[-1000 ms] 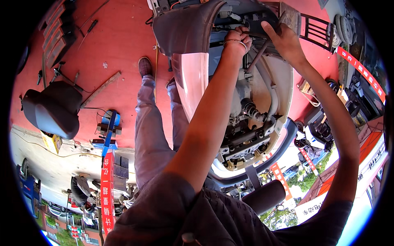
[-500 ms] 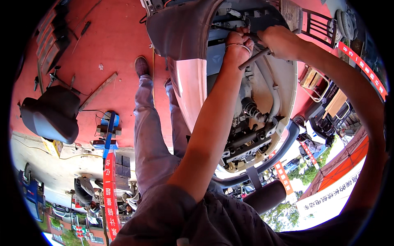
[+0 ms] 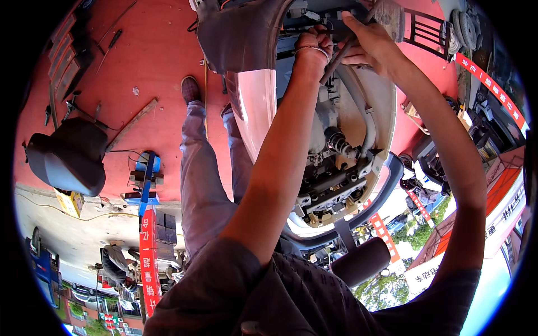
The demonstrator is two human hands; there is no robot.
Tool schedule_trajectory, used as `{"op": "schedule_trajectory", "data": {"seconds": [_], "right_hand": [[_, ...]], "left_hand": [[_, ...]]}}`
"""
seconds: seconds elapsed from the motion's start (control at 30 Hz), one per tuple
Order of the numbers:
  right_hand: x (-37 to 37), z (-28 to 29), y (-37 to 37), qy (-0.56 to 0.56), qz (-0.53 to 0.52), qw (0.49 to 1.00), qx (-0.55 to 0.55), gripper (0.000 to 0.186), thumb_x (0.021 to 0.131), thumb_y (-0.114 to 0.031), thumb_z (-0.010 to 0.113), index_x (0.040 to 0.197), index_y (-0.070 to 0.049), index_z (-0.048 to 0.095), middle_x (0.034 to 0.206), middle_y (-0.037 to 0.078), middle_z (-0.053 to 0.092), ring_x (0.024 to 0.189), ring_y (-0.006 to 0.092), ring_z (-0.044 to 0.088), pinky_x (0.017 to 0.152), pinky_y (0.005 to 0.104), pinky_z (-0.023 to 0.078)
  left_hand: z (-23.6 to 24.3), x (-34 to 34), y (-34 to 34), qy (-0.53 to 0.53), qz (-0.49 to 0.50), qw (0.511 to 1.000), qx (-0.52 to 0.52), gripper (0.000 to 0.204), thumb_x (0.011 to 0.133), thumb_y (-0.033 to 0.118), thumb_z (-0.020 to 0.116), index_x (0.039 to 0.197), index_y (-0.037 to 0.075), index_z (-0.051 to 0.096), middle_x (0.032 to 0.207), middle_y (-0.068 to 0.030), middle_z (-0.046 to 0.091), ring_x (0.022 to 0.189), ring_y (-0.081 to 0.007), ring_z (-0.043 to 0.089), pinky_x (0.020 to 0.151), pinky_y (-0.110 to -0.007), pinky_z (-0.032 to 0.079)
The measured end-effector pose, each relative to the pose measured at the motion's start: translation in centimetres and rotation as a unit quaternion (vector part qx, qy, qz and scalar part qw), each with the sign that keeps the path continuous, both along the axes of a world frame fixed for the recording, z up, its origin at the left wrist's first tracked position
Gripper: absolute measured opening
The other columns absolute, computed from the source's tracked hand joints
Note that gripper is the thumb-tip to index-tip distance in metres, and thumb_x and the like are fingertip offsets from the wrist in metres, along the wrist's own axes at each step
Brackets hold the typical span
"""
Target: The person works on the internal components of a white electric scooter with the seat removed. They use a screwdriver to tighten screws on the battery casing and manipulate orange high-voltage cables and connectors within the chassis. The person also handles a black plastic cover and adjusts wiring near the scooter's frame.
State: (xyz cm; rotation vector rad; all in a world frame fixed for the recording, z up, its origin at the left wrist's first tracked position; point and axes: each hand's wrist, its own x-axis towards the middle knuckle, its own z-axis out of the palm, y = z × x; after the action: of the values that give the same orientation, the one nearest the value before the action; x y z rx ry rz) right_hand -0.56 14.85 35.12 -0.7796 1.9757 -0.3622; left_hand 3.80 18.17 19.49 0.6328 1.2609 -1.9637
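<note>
Opening of right hand [image 3: 376, 46] against a steeper bar [image 3: 336, 60], with left hand [image 3: 315, 42] kept clenched.
Half a second ago wrapped over the bar; now loosened, with thumb [image 3: 353, 22] spread toward 10 o'clock and fingers [image 3: 356, 56] at the bar's 3 o'clock side. Cannot tell how firmly pressing. Turned steeper too, lying from 7 to 1 o'clock, near 1 o'clock in the view, across the open part of the vehicle [image 3: 259, 106]. At the bar's 10 o'clock, clenched on something hidden; cannot tell on what. Judged as a change of hold, with work there apparently unfinished.
</note>
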Motion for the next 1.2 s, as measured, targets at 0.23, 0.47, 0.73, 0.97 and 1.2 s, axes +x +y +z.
{"op": "schedule_trajectory", "data": {"seconds": [0.23, 0.47, 0.73, 0.97, 1.2], "right_hand": [[-2.8, 0.5, -1.8, 0.273, 0.766, 0.552, -0.185, 0.024, 0.067, -0.008, 0.054, 0.089, 0.001, 0.053, 0.068, 0.013, 0.056, 0.07, 0.0281, 0.056, 0.064, 0.0354, 0.045], [-3.2, -4.9, 0.1, 0.052, 0.294, 0.95, 0.088, 0.012, 0.079, -0.008, 0.048, 0.072, 0.002, 0.049, 0.061, 0.011, 0.052, 0.045, 0.016, 0.043, 0.041, 0.0276, 0.033], [3.4, -4.1, -0.9, -0.089, -0.289, 0.951, 0.07, 0.009, 0.073, -0.003, 0.044, 0.065, 0.002, 0.044, 0.062, 0.016, 0.047, 0.038, 0.0099, 0.03, 0.033, 0.0208, 0.019], [1.4, -3.1, 0.7, -0.265, -0.35, 0.898, 0.045, 0.018, 0.077, -0.013, 0.053, 0.081, 0.003, 0.046, 0.061, 0.01, 0.047, 0.038, 0.0096, 0.035, 0.035, 0.0198, 0.039], [1.5, -6.1, 3.3, -0.519, -0.456, 0.699, -0.185, 0.036, 0.069, -0.039, 0.069, 0.062, -0.007, 0.054, 0.059, 0.0, 0.051, 0.048, 0.0092, 0.047, 0.045, 0.0224, 0.043]], "left_hand": [[-0.7, -0.6, 0.1, -0.019, -0.004, 1.0, -0.001, 0.021, 0.077, 0.008, 0.033, 0.058, 0.011, 0.041, 0.062, -0.0022, 0.052, 0.038, -0.0092, 0.032, 0.034, -0.022, 0.021], [-0.8, -0.8, 1.7, -0.032, 0.032, 0.996, -0.074, 0.021, 0.087, 0.014, 0.034, 0.074, 0.008, 0.049, 0.061, -0.0025, 0.049, 0.044, -0.0091, 0.039, 0.038, -0.023, 0.031], [1.1, 0.5, 1.0, -0.249, -0.158, 0.954, -0.046, 0.022, 0.088, 0.021, 0.04, 0.082, 0.005, 0.054, 0.072, -0.0034, 0.056, 0.058, -0.0138, 0.053, 0.047, -0.025, 0.04], [10.9, 7.9, -1.5, -0.597, -0.303, 0.533, -0.518, 0.039, 0.086, 0.032, 0.045, 0.094, -0.005, 0.055, 0.088, -0.0128, 0.059, 0.074, -0.0184, 0.058, 0.069, -0.031, 0.046], [13.0, 3.4, -7.7, -0.419, -0.626, 0.103, -0.649, 0.068, 0.079, 0.058, 0.038, 0.073, -0.007, 0.058, 0.064, -0.016, 0.059, 0.066, -0.0249, 0.06, 0.064, -0.032, 0.045]]}}
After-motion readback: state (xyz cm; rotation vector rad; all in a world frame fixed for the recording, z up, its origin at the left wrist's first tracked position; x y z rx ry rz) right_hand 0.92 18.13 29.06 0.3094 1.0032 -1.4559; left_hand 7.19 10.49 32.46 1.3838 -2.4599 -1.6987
